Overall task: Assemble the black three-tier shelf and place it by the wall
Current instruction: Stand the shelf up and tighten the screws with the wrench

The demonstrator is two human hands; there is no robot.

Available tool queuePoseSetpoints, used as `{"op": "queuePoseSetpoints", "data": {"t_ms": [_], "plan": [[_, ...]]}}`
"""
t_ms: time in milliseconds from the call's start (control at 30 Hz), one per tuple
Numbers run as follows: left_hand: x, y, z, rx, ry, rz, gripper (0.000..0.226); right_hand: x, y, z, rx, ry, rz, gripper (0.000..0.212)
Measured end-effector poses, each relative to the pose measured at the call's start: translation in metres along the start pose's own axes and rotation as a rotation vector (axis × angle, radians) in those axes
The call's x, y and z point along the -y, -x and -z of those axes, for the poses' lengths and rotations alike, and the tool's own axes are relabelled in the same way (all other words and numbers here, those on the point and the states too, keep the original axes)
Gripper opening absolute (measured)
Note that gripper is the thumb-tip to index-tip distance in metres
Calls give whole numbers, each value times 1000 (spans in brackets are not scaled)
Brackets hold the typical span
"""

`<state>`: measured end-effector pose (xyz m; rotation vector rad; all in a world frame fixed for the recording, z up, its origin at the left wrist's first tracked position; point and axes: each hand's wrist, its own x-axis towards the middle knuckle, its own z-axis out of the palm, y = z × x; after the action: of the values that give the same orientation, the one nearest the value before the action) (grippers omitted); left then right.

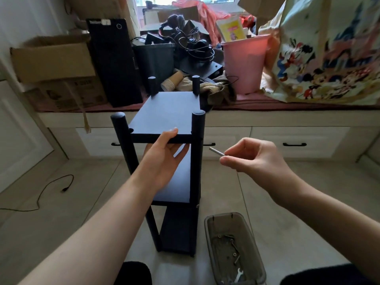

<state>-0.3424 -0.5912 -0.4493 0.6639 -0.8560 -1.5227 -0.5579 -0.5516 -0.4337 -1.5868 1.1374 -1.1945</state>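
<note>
Head view: left hand (164, 159) gripping shelf (167, 118) front edge; right hand (253, 159) beside it, pinching pin (216, 151).

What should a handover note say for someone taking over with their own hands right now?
Left hand: holds the front edge of the shelf's top board.
Right hand: pinches a small metal pin, just right of the front right post.
Shelf stands upright on the floor, all three boards and four posts in place.
Grey tray at lower right holds spare screws and a small wrench.
Left: fit the pin, though I cannot tell where it goes, then move the shelf to the wall.
</note>
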Motion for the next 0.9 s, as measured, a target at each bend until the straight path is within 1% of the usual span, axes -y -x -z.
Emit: {"op": "queuePoseSetpoints", "data": {"t_ms": [100, 233, 367, 500, 667, 900], "plan": [[0, -2, 4, -4, 7, 2, 18, 5, -2, -10, -43, -23, 77, 13], [2, -4, 6, -4, -4, 5, 24, 3, -9, -20, -81, -15, 95, 13], [1, -6, 8, -15, 2, 12, 13, 0, -16, -19, -86, -13, 104, 13], [2, -6, 10, -9, 5, 10, 10, -2, -18, -17, -70, -10, 114, 13], [2, -5, 6, -17, 9, -22, 16, -5, -18, -17, -60, -10, 86, 12], [2, -4, 3, -25, 0, -26, 26, 0, -20, -20, -86, -13, 133, 11]]}}
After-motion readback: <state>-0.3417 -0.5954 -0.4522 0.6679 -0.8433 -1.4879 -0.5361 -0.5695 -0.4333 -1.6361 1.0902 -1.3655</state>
